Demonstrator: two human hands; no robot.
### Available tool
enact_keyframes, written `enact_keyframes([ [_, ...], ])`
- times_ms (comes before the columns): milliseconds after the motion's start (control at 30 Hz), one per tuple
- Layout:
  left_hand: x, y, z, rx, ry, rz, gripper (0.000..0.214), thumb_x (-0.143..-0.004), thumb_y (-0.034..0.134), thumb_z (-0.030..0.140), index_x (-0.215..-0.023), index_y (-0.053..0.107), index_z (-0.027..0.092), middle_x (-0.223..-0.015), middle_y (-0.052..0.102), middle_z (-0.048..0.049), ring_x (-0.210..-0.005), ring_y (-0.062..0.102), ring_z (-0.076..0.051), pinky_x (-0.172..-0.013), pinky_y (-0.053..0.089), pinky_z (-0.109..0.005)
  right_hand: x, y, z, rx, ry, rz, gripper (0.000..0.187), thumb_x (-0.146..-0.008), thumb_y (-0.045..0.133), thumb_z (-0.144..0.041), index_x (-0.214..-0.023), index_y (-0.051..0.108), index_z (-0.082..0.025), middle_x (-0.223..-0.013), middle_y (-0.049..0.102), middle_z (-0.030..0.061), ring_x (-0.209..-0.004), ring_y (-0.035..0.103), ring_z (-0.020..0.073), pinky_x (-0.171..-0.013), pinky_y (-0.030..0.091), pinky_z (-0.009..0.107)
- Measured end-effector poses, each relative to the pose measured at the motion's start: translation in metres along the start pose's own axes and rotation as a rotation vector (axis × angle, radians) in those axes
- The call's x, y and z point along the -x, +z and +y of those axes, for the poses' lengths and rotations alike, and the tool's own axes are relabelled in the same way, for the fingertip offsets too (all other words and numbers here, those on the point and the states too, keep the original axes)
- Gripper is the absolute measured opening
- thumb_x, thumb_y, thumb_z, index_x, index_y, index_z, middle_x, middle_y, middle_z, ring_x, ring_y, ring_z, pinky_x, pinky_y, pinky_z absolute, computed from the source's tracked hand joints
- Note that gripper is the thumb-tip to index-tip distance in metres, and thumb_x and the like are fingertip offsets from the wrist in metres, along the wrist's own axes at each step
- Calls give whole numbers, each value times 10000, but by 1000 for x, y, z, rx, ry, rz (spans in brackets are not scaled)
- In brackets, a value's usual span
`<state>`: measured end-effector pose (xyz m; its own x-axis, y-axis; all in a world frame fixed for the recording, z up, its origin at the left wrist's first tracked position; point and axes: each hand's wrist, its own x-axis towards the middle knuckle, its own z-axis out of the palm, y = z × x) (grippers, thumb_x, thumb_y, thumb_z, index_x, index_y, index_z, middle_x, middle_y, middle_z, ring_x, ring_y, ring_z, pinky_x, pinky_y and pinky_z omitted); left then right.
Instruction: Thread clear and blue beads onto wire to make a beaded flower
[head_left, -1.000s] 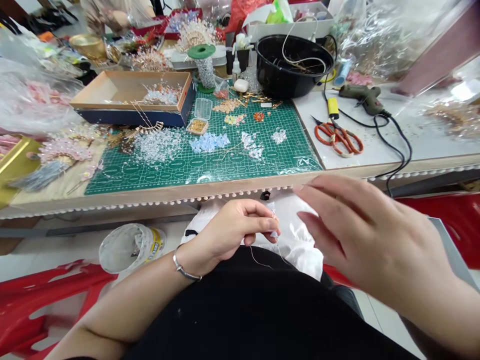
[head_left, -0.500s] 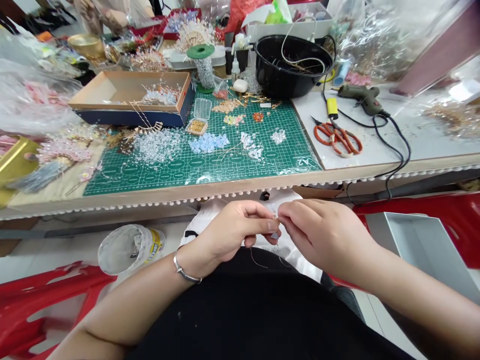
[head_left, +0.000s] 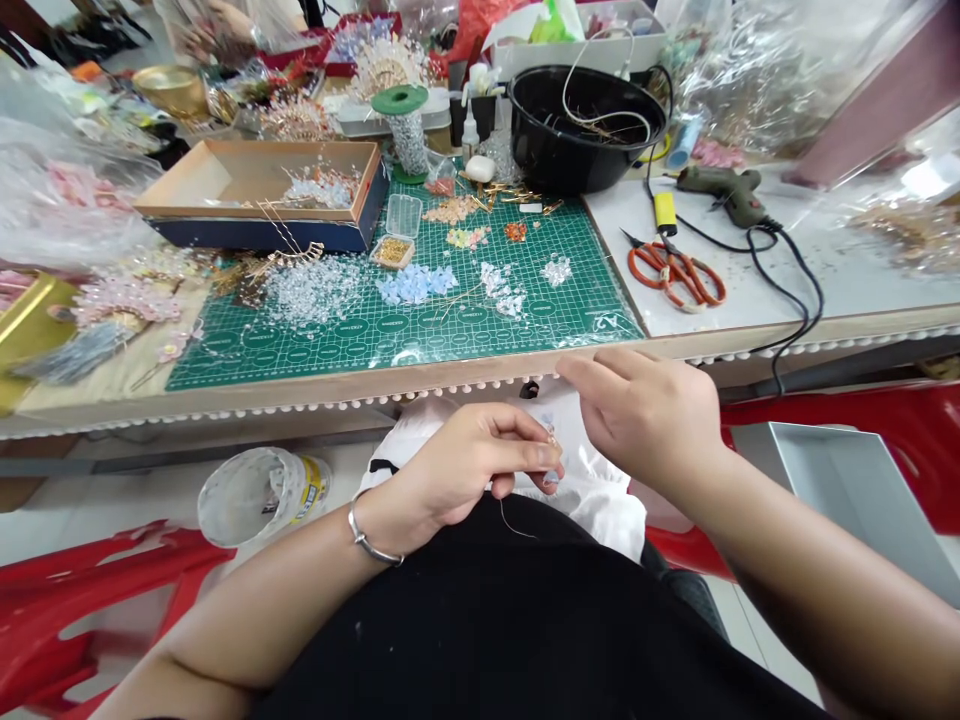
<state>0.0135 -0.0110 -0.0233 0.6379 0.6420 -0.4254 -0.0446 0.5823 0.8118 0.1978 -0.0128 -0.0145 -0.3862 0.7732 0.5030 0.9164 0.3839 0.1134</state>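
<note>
My left hand (head_left: 469,460) is closed in a pinch over my lap. Between its thumb and fingertips is a small beaded wire ornament (head_left: 553,440) with a pale bluish piece at its lower end, largely covered by the fingers. A thin wire (head_left: 516,522) dangles below that hand against the black top. My right hand (head_left: 649,420) is raised by the table's front edge, apart from the left, its fingers curled and pressed together. Whatever those fingertips may hold is too fine to make out. Blue petal-like pieces (head_left: 417,285) and clear beads (head_left: 319,290) lie on the green cutting mat (head_left: 465,345).
Orange-handled scissors (head_left: 675,275) and a glue gun (head_left: 724,195) with its cable lie to the right. Behind the mat stand a black bowl (head_left: 585,150), a wire spool (head_left: 409,130) and a shallow box (head_left: 262,230). Another person's hands (head_left: 217,25) show at the far left.
My right hand has drawn away from the left, up and to the right towards the table edge. My left hand stays almost in place, still pinching the beaded wire ornament.
</note>
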Motion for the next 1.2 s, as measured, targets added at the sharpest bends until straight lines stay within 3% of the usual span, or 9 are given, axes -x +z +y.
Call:
enact_keyframes([
  [233,0,0,2,13,-10,1,144,-710,723,227,-708,616,131,-671,662,-46,-619,643,-130,-377,272,-166,-5,4,0,-61,43,69,239,-753,481,-106,-746,705,-186,-512,573,-1,-466,470,127,-419,200,253],
  [433,1,-6,0,148,-34,-1,107,-740,700,201,-725,617,135,-700,640,-28,-628,637,-112,-390,251,-159,-2,10,8,-180,162,-100,269,-821,464,-113,-915,701,-199,-749,707,29,-595,605,157,-447,311,252],
  [567,-2,-9,-1,188,-46,7,131,-744,705,225,-725,620,128,-707,638,-25,-611,624,-96,-401,250,-158,1,-11,3,-48,161,-199,305,-887,464,-185,-1150,620,-175,-1037,688,102,-796,661,219,-522,416,287],
  [667,-3,-9,-1,141,-29,26,137,-746,703,239,-740,622,129,-729,642,-27,-628,630,-102,-415,289,-156,2,-40,-11,30,37,-73,373,-880,520,-233,-1237,540,-127,-1219,604,178,-922,652,258,-627,472,321],
  [733,-3,-8,-1,93,2,21,142,-745,702,250,-751,627,130,-717,637,-21,-632,626,-103,-430,326,-158,3,-52,-19,-11,-90,-14,351,-864,538,-190,-1212,537,-144,-1197,627,163,-937,654,251,-651,482,314],
  [800,-3,-6,0,50,26,16,150,-742,706,261,-745,628,133,-680,630,-15,-627,622,-106,-436,349,-159,5,-52,-24,-92,-131,-57,284,-860,505,-140,-1141,553,-144,-1144,658,143,-868,670,224,-618,479,297],
  [933,0,-5,2,27,21,31,142,-736,708,256,-727,627,141,-670,636,-20,-649,637,-123,-422,356,-155,8,-33,-21,-280,0,-211,169,-866,427,-131,-948,575,-127,-795,681,91,-607,627,188,-517,428,287],
  [1033,2,-6,2,49,16,44,130,-721,716,238,-713,628,142,-660,625,-10,-644,639,-123,-424,356,-156,11,-23,-16,-372,-6,-303,164,-852,426,-134,-837,588,-149,-674,612,44,-575,578,171,-532,399,275],
  [1200,1,-5,1,69,-4,30,143,-711,725,241,-724,635,131,-638,633,-19,-612,625,-115,-443,377,-162,11,-15,-12,-346,-146,-204,180,-822,469,-142,-744,627,-175,-617,600,20,-547,542,152,-503,320,263],
])
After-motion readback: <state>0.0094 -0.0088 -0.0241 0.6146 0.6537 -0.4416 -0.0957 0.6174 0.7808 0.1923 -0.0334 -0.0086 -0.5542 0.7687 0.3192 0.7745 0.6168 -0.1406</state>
